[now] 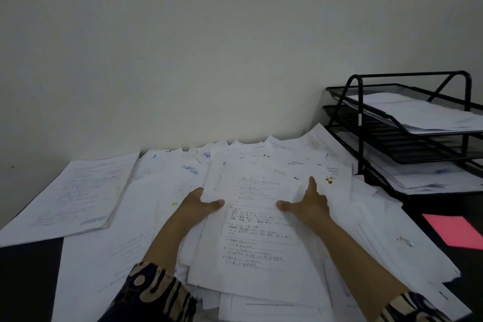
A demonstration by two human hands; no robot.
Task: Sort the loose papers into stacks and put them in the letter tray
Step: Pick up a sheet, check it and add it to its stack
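Progress: black wire-mesh letter tray with three tiers (407,91) already carries white sheets on its top and bottom levels; middle level looks bare, though partly hidden. Judged well short of done.
Remaining: broad heap of loose white printed papers (261,230) covers most of the dark desk (28,269), under and around both hands.
Sorted so far: one squared stack of white forms (75,196) lies well to the left of the left fingers, apart from the heap.
Left hand (201,204): thumb on top of a white sheet of printed text (251,191), fingers curled beneath its left edge; pinches the sheet.
Right hand (308,204): thumb pressed on the same sheet's right side, forefinger straight and pointing away along the paper; other fingers hidden under it. Grip looks like a pinch.
Sheet: lifted slightly at its far end, between both thumbs.
Tray position: beyond and to the right of the right fingers, well apart.
Other: pink paper rectangle (454,231) on the desk, right of the right hand.
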